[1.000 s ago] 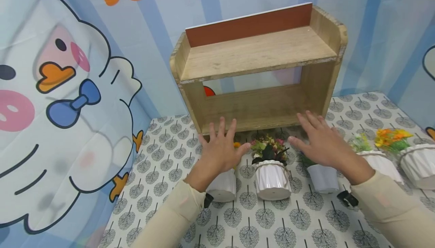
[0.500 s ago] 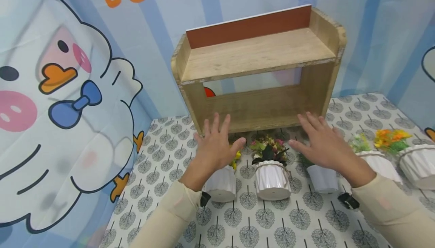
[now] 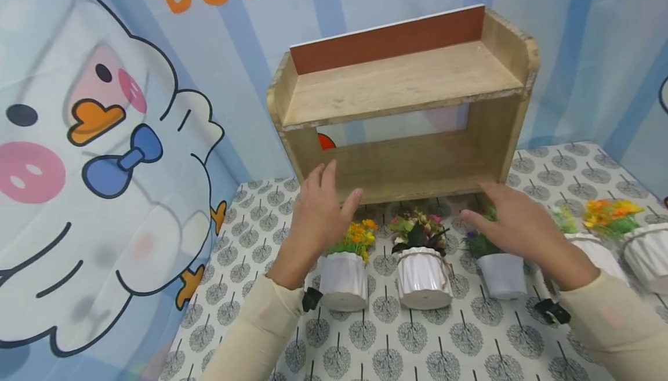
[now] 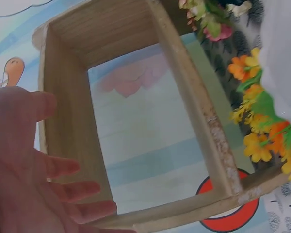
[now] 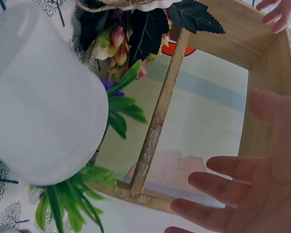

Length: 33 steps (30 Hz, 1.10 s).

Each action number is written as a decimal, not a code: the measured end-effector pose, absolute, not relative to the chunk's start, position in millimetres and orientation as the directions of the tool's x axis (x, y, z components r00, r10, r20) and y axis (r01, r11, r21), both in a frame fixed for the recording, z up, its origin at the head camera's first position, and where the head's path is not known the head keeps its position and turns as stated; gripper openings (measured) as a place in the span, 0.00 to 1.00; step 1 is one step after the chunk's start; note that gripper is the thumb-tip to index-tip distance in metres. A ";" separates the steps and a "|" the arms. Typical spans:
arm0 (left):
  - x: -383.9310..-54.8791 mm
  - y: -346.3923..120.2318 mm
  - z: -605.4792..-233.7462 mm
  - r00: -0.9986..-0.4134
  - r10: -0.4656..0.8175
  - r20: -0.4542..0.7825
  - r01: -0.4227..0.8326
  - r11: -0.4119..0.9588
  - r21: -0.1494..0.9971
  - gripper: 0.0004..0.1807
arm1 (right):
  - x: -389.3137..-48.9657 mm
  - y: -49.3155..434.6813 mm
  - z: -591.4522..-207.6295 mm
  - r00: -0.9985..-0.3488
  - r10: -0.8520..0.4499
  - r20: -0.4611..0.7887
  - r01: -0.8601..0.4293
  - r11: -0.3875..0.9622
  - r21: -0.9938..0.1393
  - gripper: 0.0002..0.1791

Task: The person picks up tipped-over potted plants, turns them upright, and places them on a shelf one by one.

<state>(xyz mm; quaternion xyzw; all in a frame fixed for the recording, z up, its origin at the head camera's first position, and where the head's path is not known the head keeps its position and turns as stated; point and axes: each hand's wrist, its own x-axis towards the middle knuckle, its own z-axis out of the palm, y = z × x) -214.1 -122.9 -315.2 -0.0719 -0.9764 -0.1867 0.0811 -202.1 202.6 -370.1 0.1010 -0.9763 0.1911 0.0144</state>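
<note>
A wooden two-tier shelf [image 3: 407,88] stands against the backdrop, also filling much of the left wrist view. Near its lower left corner is my left hand [image 3: 316,213], thumb spread away from the fingers. My right hand [image 3: 522,230] reaches toward the lower right corner, its fingers [image 5: 228,189] extended and spread. Nothing is gripped by either hand. Below the left hand stands a white pot [image 3: 343,282] of orange and yellow flowers [image 3: 357,239]. Beneath the right hand is a smooth white pot [image 3: 503,276] with a green plant [image 3: 480,245], partly hidden by that hand.
Between the hands is a ribbed white pot [image 3: 424,279] with pink flowers and dark leaves. More white potted flowers, including an orange bunch [image 3: 613,216], stand at the right. The tablecloth [image 3: 386,340] has a tree print. Cartoon-printed backdrop [image 3: 130,213] encloses the table.
My left hand has moved left and turned more sideways, uncovering the orange and yellow flowers. My right hand has shifted slightly right with its fingers closer together. The shelf and pots stay put.
</note>
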 end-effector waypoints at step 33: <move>-246.5 -166.3 -270.3 -0.756 -0.234 0.611 0.327 0.674 0.663 0.32 | -190.4 303.2 -386.0 -0.994 0.047 0.099 0.009 0.937 -0.350 0.45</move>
